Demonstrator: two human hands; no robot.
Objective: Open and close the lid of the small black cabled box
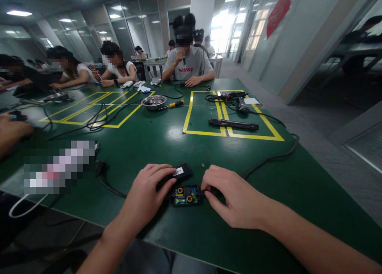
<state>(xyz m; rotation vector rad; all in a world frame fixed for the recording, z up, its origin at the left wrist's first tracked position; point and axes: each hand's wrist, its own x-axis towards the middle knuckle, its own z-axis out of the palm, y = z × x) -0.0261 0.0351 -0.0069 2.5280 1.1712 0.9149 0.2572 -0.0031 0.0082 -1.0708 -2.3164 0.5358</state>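
Note:
A small black case half (187, 202) lies on the green table with a circuit board and copper coils showing inside. My left hand (151, 188) has its fingers closed on a black cover (184, 171) with a white label, just behind the open case. At the right end of the case, my right hand (231, 196) pinches the black cable where it meets the case. Part of that cable is hidden behind the hand. Another black cable (112, 189) runs under my left hand from a plug at the left.
A metal bowl (154, 102) and a yellow-black screwdriver (176, 104) lie farther back. Yellow tape marks areas holding a black bar (233, 124) and a tool with cables (243, 106). A person (188, 65) sits opposite; another person's hand (13, 130) is at left.

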